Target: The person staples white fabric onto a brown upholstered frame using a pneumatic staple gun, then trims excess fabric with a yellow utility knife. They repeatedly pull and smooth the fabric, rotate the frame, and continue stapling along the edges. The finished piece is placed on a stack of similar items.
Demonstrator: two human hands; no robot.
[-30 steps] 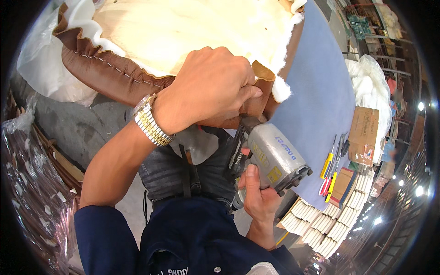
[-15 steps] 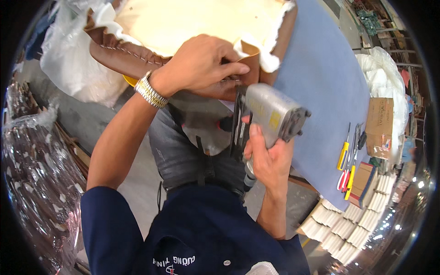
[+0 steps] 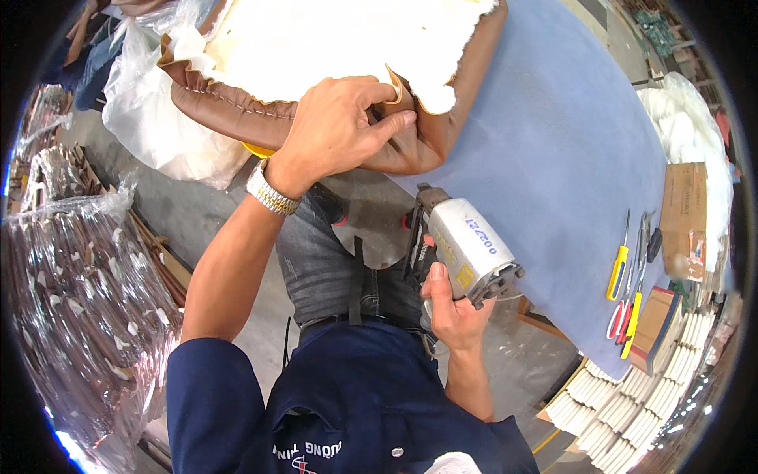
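Note:
A brown leather cover [image 3: 237, 114] wraps a padded panel whose white face [image 3: 316, 47] is turned up at the table's near left. A row of staples runs along the leather's turned-over edge on the left. At the near right corner, my left hand [image 3: 335, 130], with a metal watch on its wrist, pinches a folded leather flap [image 3: 403, 99]. My right hand [image 3: 458, 320] grips a silver and black staple gun [image 3: 470, 241] below that corner. Its nose points toward the panel but stands apart from the leather.
On the right of the blue-grey tabletop [image 3: 553, 158] lie screwdrivers [image 3: 617, 272] and pliers-like tools by a cardboard box [image 3: 683, 205]. Stacked pale strips [image 3: 632, 403] are at lower right. Plastic-wrapped brown pieces [image 3: 95, 292] stand left. Another person [image 3: 93, 67] is at far left.
The staple gun has come away from the leather corner, back toward my body. My left hand keeps its pinch on the flap, and the fold there has shifted.

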